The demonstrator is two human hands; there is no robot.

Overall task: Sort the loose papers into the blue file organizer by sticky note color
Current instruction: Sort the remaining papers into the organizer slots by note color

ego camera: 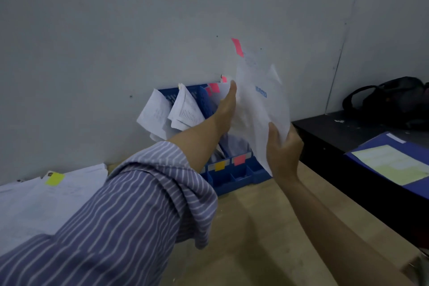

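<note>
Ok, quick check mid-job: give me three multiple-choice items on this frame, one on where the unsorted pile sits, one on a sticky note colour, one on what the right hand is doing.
1. Where is the loose paper pile?
A. left of the blue file organizer
B. on the black shelf
C. inside the organizer

2. What colour is the sticky note on the held sheet?
A. yellow
B. pink
C. green

3. What is the right hand doing?
A. hanging idle
B. pressing on the wall
C. gripping the sheet

Answers: 1 A, the pile lies beside the organizer at frame left. 2 B, a pink tab sticks up from the sheet's top corner. 3 C, its thumb and fingers pinch the sheet's lower edge.
</note>
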